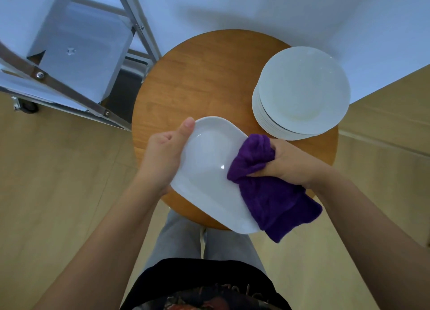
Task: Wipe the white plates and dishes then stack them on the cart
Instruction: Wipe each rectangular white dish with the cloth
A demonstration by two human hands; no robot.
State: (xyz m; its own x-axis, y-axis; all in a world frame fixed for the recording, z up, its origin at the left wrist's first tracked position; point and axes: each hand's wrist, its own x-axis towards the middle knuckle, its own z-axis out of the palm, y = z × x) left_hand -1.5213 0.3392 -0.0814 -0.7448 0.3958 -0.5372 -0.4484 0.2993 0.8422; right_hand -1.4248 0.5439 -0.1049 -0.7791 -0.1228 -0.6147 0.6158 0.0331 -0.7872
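Two hands busy | left hand (162, 156) grips dish (209, 170) | right hand (286, 160) presses bunched cloth (267, 184) on it | plates (300, 91) stacked on bench (186, 81)

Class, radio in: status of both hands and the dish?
Left hand grips oblong white dish. Right hand grips purple cloth on dish. Plate stack waiting. Nothing blocking.

So I count one oval white dish (209, 170), one purple cloth (272, 193), one stack of round white plates (300, 93) (can't count how many), one round wooden table (197, 77), one metal cart (76, 53), two hands.
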